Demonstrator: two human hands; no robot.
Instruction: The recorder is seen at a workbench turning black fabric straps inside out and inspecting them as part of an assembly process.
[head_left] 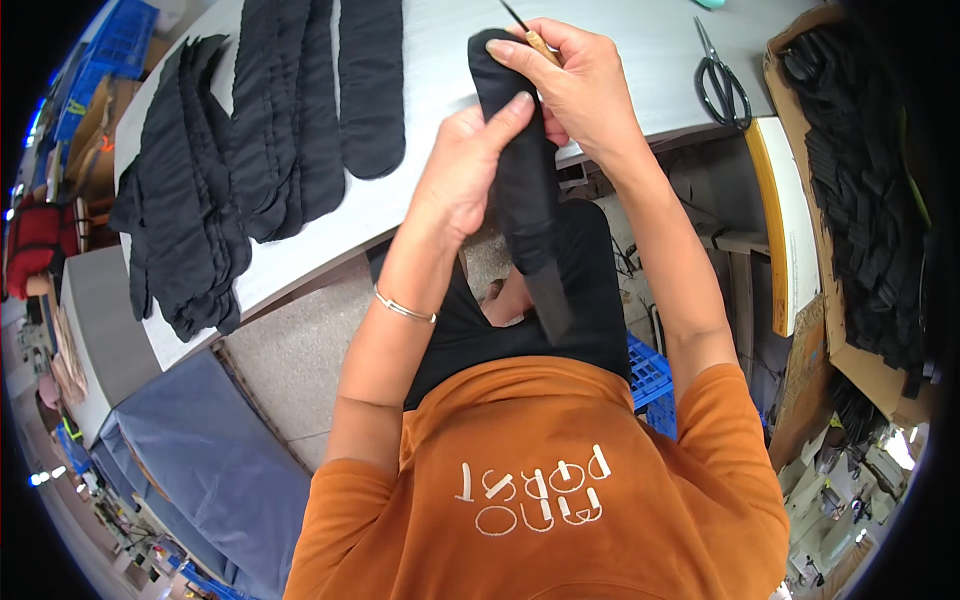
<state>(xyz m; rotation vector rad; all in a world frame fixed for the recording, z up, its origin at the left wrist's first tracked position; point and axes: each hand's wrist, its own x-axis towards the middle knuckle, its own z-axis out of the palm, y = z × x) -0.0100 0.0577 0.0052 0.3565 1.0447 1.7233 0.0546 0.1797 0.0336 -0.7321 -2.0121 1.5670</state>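
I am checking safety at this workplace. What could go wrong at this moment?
1. The thin pointed tool in the right hand sits close to the left hand gripping the black sock; it might prick a finger.
2. The sock's loose end hangs over the lap and could slip down.

Head-worn fisheye view, steeply downward, close over table (640, 60) edge, rim perhaps distorted.

Grey table (640, 60), rows of flat black socks (250, 130) across its left, black-handled scissors (722, 80) on its right
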